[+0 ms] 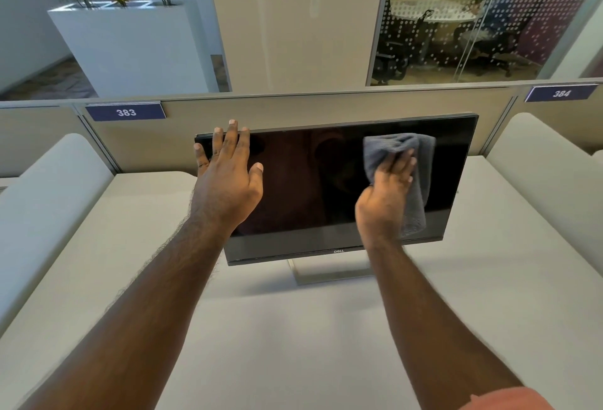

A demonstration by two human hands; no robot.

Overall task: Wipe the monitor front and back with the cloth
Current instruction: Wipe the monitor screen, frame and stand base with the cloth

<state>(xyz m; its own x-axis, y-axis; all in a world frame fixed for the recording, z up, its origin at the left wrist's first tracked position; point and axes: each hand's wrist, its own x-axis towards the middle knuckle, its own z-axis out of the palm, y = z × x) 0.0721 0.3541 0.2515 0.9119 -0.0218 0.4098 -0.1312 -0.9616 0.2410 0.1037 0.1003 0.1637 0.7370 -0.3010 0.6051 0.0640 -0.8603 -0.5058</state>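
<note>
A black flat monitor stands on a silver stand on a white desk, its dark screen facing me. My left hand lies with straight, spread fingers over the screen's upper left corner, the fingertips reaching the top edge. My right hand presses a grey cloth against the right half of the screen, fingers over the bunched fabric; the cloth's tail hangs down toward the lower bezel. The back of the monitor is hidden.
The white desk spreads out in front of the stand. Low beige partitions with plates 383 and 384 rise right behind the monitor. Padded white dividers flank the desk on both sides.
</note>
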